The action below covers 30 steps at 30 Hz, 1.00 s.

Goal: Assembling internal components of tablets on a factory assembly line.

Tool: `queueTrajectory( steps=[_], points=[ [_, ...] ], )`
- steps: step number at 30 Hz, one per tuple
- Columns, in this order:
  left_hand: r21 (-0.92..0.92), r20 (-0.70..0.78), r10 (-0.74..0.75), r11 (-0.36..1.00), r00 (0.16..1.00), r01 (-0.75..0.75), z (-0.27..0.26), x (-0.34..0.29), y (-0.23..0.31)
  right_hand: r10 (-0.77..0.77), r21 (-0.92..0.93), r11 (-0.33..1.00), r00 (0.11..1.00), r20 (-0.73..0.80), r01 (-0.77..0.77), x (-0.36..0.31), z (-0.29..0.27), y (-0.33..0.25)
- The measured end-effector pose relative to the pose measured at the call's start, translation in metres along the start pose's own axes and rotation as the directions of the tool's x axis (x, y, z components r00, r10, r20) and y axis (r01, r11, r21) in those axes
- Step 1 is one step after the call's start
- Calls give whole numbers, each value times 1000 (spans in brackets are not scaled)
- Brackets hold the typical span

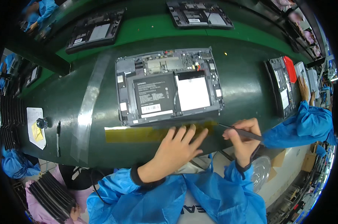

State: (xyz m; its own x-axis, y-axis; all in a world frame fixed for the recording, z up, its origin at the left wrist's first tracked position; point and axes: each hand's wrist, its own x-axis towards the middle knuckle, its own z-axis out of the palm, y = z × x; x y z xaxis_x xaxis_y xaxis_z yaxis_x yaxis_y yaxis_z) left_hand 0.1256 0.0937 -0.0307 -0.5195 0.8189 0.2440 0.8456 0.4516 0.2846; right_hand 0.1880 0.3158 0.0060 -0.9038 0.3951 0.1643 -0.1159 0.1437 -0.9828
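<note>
Left hand (178, 151) splayed over amber strip (131, 135), right hand (244, 140) pinching a dark tool (247, 134); case (126, 67) just past 'em, battery (154, 89) inside.

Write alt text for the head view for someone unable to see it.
A person's left hand is spread over an amber strip on a dark green workbench; the right hand holds a slim dark tool, tip near the strip's right end. Beyond lies an opened electronic device, battery exposed.

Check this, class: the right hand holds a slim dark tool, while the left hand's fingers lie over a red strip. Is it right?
Not red: the head view shows a yellow strip under the left hand, with the slim dark tool in the right hand.
</note>
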Motion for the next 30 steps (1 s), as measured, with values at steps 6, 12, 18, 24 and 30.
queueTrajectory(
  steps=[6,12,18,24,30],
  points=[
    [100,-124,-1,995,992,13,-78,5,-48,-169,-147,969,967,190,198,72,12,-2],
    [81,-88,43,996,995,-35,-60,8,-93,-222,-140,947,902,371,291,109,41,28],
    [147,-76,68,988,995,-57,-60,10,-95,-272,-232,884,851,449,405,114,45,29],
    [221,-44,169,963,985,-155,-63,21,-94,-279,-311,830,827,488,464,113,44,23],
    [70,7,180,981,984,-180,-59,48,-88,-231,-250,912,911,343,325,86,33,20]
  ],
)
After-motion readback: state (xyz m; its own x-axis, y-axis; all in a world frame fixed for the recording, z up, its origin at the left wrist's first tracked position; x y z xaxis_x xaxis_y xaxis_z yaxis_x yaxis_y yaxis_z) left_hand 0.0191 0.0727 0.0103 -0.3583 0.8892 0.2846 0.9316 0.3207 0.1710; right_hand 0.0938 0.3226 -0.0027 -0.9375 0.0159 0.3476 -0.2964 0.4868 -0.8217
